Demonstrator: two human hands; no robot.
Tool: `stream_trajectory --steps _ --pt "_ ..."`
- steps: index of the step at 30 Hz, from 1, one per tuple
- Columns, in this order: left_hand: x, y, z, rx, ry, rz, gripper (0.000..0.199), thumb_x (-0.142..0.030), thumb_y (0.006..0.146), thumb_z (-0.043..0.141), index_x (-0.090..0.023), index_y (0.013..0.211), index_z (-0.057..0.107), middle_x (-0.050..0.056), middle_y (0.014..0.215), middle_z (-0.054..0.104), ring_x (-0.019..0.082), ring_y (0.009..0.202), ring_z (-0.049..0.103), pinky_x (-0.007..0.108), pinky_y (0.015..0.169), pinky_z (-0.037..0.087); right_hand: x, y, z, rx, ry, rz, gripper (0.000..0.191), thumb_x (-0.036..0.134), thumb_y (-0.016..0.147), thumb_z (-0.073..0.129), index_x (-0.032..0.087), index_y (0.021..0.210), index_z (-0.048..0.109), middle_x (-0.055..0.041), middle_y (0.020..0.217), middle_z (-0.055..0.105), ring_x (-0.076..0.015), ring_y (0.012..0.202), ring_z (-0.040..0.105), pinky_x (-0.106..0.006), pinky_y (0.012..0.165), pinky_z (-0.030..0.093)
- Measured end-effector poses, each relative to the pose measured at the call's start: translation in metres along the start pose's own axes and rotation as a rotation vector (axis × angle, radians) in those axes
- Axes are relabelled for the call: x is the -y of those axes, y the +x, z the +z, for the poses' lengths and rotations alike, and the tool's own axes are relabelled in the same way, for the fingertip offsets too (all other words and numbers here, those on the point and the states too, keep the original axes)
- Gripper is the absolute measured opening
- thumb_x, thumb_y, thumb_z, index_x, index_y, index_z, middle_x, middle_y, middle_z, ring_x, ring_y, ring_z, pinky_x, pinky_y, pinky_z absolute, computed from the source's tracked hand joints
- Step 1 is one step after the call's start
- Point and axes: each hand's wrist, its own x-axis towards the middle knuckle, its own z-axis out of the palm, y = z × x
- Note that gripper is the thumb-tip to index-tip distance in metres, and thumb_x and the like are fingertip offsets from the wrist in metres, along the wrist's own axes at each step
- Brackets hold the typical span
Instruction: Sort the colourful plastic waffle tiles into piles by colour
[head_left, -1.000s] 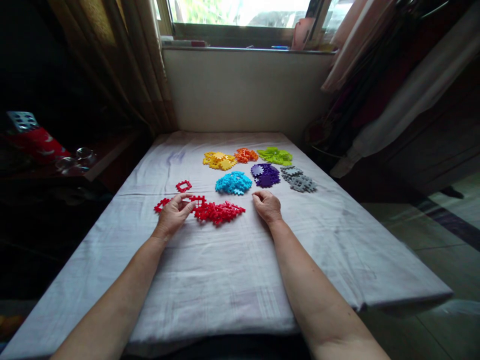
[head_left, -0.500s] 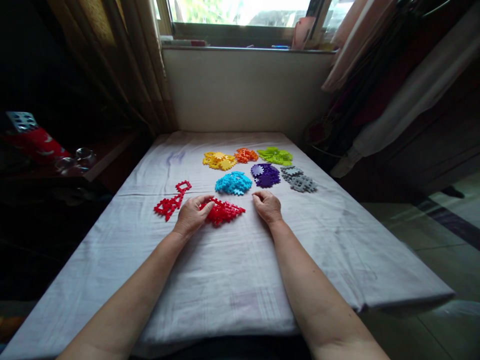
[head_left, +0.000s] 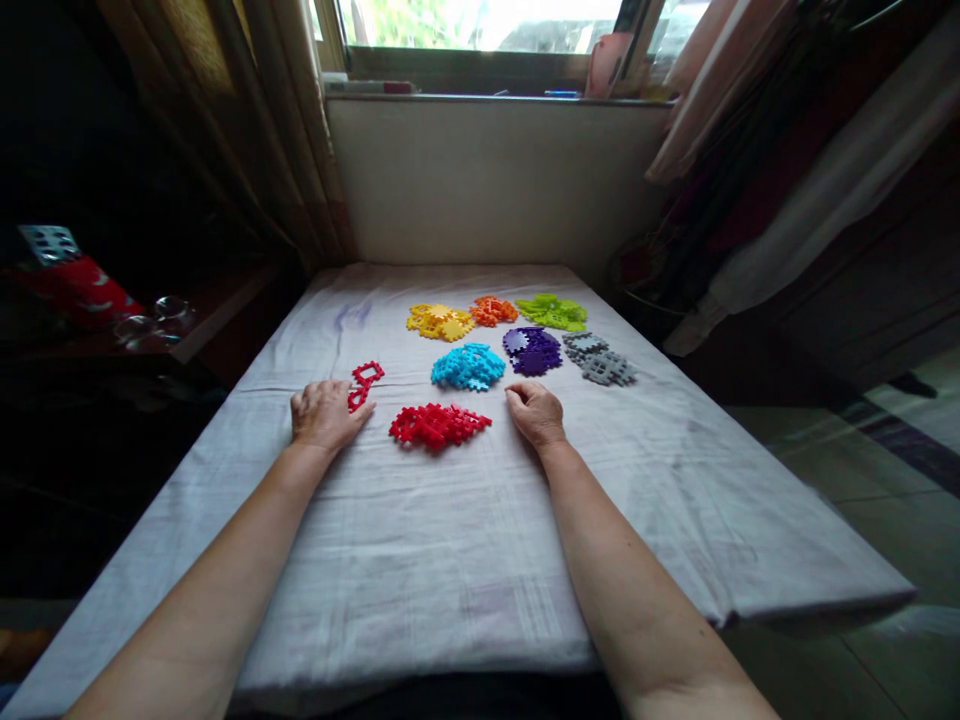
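My left hand [head_left: 327, 412] lies palm down at the left, over a few loose red interlocking plastic pieces [head_left: 366, 374]. Its fingers are spread and hide part of them; two square frame-shaped ones show past the thumb. Just to the right is a larger heap of red pieces [head_left: 439, 427], which nothing touches. My right hand [head_left: 536, 410] rests on the cloth with its fingers curled closed, and nothing shows in them. It sits below the purple pieces [head_left: 532, 351] and to the right of the light blue heap [head_left: 468, 367].
Behind are heaps of yellow [head_left: 440, 322], orange [head_left: 493, 311] and lime green pieces [head_left: 551, 312], with grey ones [head_left: 607, 367] at the right. A pale cloth [head_left: 420, 560] covers the table. Past its left edge, glasses [head_left: 154, 318] stand on a dark side surface.
My left hand has moved left, off the big red heap and onto the scattered red pieces. My right hand has stayed where it was.
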Motion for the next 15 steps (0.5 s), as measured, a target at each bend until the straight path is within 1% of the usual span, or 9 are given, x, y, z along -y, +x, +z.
stream_trajectory --steps 1,3,7,9,12,15 --pt "0.004 0.001 0.000 0.026 0.029 -0.008 0.052 -0.059 0.084 0.054 -0.019 0.115 0.069 0.017 0.131 0.063 0.038 0.121 0.053 0.050 0.100 0.039 0.000 0.000 0.000 -0.001 -0.001 -0.001 0.022 0.028 0.084 0.054 0.025 0.083 0.075 -0.0035 0.089 0.074 -0.0197 0.086 0.065 -0.029 0.078 0.048" --pt "0.009 0.002 0.002 0.040 0.047 -0.003 0.051 -0.060 0.084 0.052 -0.020 0.108 0.071 0.017 0.134 0.061 0.037 0.124 0.051 0.050 0.101 0.038 0.001 0.000 -0.001 0.000 -0.003 -0.007 0.022 0.027 0.084 0.054 0.024 0.082 0.075 -0.0035 0.089 0.074 -0.0197 0.086 0.065 -0.029 0.078 0.048" --pt "0.008 0.001 0.003 0.010 -0.008 0.042 0.043 -0.052 0.085 0.054 -0.020 0.108 0.069 0.015 0.125 0.066 0.034 0.121 0.053 0.048 0.100 0.038 0.002 -0.001 -0.002 0.009 -0.005 -0.003 0.021 0.026 0.084 0.054 0.025 0.082 0.075 -0.0034 0.088 0.074 -0.0196 0.085 0.065 -0.029 0.079 0.048" --pt "0.005 -0.001 0.002 -0.041 -0.070 0.069 0.041 -0.049 0.085 0.056 -0.021 0.112 0.067 0.013 0.123 0.068 0.033 0.120 0.055 0.047 0.102 0.038 0.001 -0.001 -0.001 0.007 -0.003 0.000 0.021 0.027 0.084 0.054 0.025 0.082 0.075 -0.0036 0.089 0.074 -0.0198 0.087 0.065 -0.029 0.079 0.049" --pt "-0.002 -0.007 0.001 -0.138 -0.206 0.133 0.041 -0.046 0.086 0.057 -0.025 0.121 0.063 0.009 0.126 0.068 0.030 0.120 0.057 0.045 0.102 0.039 0.000 0.000 -0.001 0.000 -0.001 -0.005 0.021 0.027 0.083 0.054 0.025 0.082 0.075 -0.0032 0.089 0.074 -0.0198 0.087 0.065 -0.029 0.078 0.049" --pt "-0.016 -0.016 0.000 -0.138 -0.358 0.249 0.042 -0.046 0.088 0.056 -0.027 0.124 0.062 0.006 0.122 0.071 0.026 0.114 0.062 0.040 0.099 0.044 0.000 0.000 0.000 0.000 -0.001 -0.009 0.021 0.028 0.083 0.054 0.025 0.082 0.075 -0.0030 0.088 0.074 -0.0195 0.085 0.065 -0.029 0.077 0.048"
